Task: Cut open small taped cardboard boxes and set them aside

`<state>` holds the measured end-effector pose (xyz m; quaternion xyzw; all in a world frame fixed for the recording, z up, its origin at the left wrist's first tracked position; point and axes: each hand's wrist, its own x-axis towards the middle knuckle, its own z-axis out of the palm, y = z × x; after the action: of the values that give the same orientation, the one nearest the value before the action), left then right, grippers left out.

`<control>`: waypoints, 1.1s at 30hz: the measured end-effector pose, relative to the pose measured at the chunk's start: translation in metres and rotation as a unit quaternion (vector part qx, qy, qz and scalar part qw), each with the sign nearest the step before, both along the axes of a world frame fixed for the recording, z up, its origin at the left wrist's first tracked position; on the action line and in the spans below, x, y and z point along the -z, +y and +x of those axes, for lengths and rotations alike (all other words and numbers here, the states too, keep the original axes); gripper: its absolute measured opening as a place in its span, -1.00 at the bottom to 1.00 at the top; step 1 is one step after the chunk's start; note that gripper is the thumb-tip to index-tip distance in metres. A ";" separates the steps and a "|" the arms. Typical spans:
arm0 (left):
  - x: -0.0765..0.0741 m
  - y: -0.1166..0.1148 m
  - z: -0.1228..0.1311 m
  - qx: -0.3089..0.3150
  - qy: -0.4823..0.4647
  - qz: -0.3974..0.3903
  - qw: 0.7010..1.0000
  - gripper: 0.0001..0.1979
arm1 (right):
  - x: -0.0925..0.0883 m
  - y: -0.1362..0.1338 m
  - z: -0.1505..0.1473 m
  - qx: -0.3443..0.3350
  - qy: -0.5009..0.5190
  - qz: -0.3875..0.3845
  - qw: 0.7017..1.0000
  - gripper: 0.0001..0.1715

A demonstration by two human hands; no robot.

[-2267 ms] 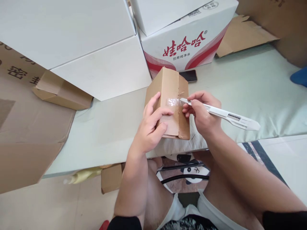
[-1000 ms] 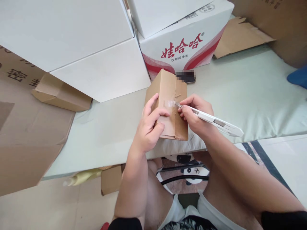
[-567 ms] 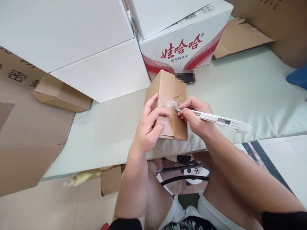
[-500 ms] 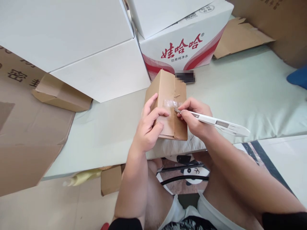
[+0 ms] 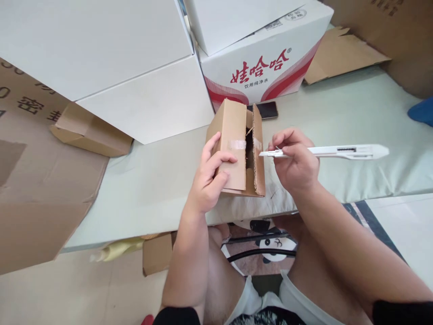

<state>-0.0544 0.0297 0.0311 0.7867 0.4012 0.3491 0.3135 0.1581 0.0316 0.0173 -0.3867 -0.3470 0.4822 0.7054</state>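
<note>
A small brown cardboard box (image 5: 234, 124) stands on the pale green cloth, its right top flap (image 5: 258, 158) lifted and a dark gap showing along the middle seam. Clear tape (image 5: 237, 144) sticks to the left flap, with a piece on the right flap too. My left hand (image 5: 211, 177) grips the box from its left side, fingers spread over the left flap. To the right of the box, my right hand (image 5: 297, 163) holds a white utility knife (image 5: 367, 151), blade pointing left towards the raised flap. What lies inside the box is hidden.
Behind the box lies a dark phone (image 5: 269, 110), in front of a white and red water carton (image 5: 267, 74). Large white boxes (image 5: 145, 99) rise at the back left. Brown cardboard pieces (image 5: 94, 128) flank both sides. A blue object (image 5: 422, 110) sits at the right edge.
My right hand has moved right with the knife, off the seam. The right flap has come up and the seam has parted. My left hand stays on the box.
</note>
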 end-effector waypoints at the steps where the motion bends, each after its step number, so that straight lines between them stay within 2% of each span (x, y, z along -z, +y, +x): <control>1: 0.001 0.000 0.000 -0.003 -0.006 0.000 1.000 -0.62 | 0.000 0.001 0.000 0.014 0.002 0.003 1.000 -0.85; 10: 0.003 0.000 -0.002 -0.006 -0.037 -0.004 0.999 -0.71 | -0.005 0.007 0.006 0.020 -0.019 -0.078 0.997 -0.74; 13: 0.004 0.001 -0.002 -0.009 -0.039 -0.001 0.999 -0.72 | 0.003 0.011 0.009 0.029 -0.053 -0.128 0.990 -0.64; 16: 0.006 0.002 -0.003 -0.015 -0.041 0.009 0.999 -0.72 | 0.017 0.016 0.012 0.002 -0.130 -0.209 0.969 -0.60; 18: 0.007 0.003 -0.003 -0.021 -0.040 0.013 0.999 -0.73 | 0.026 0.018 0.015 -0.027 -0.247 -0.247 0.937 -0.57; 19: 0.007 0.003 -0.003 -0.024 -0.037 0.014 0.999 -0.73 | 0.029 0.018 0.016 -0.040 -0.335 -0.255 0.906 -0.53; 20: 0.007 0.003 -0.003 -0.026 -0.033 0.014 0.999 -0.73 | 0.030 0.018 0.018 -0.048 -0.434 -0.258 0.862 -0.51; 23: 0.008 0.003 -0.002 -0.028 -0.033 0.016 0.999 -0.73 | 0.028 0.016 0.022 -0.075 -0.671 -0.269 0.687 -0.46; 24: 0.008 0.003 -0.002 -0.026 -0.037 0.016 0.999 -0.73 | 0.026 0.015 0.023 -0.087 -0.708 -0.277 0.643 -0.44; 25: 0.008 0.003 -0.002 -0.024 -0.041 0.015 0.999 -0.73 | 0.025 0.015 0.024 -0.099 -0.728 -0.285 0.615 -0.42; 26: 0.008 0.003 -0.003 -0.023 -0.042 0.014 0.999 -0.73 | 0.023 0.014 0.024 -0.109 -0.738 -0.290 0.599 -0.39; 28: 0.008 0.003 -0.003 -0.022 -0.037 0.013 0.999 -0.72 | 0.023 0.014 0.025 -0.109 -0.748 -0.289 0.588 -0.36; 31: 0.008 0.004 -0.003 -0.015 -0.038 0.013 0.999 -0.71 | 0.027 0.014 0.024 -0.088 -0.758 -0.269 0.588 -0.39; 33: 0.008 0.004 -0.004 -0.008 -0.045 0.007 0.999 -0.69 | 0.032 0.014 0.023 -0.074 -0.757 -0.244 0.602 -0.44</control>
<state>-0.0581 0.0336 0.0227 0.7690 0.3904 0.3897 0.3231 0.1811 0.0457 -0.0151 -0.7441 -0.6536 0.1347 0.0322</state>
